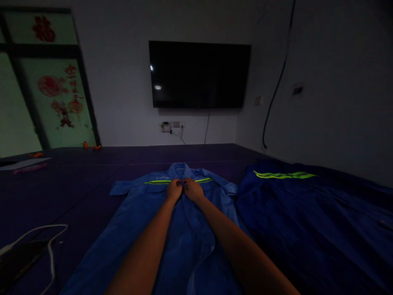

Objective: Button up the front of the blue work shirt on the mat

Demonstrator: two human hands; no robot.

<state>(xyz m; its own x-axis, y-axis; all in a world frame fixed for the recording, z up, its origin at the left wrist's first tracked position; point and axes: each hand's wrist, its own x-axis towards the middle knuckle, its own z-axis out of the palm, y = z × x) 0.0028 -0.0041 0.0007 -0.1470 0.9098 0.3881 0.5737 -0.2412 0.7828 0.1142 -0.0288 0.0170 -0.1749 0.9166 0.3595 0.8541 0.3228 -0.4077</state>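
At the chest of the blue work shirt (pixel 184 213), the left hand (pixel 173 191) and right hand (pixel 193 189) pinched its front placket shut — a button was seemingly being fastened. Next came the button below — needing the two edges aligned.

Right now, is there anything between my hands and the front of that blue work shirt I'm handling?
Nothing visible. Your left hand and right hand are already on the blue work shirt, meeting at its chest by the yellow stripe. The darker blue garments lie off to the right.

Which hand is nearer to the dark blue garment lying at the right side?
The right hand. It rests on the light blue shirt on the side toward the dark blue garment; the left hand lies farther away.
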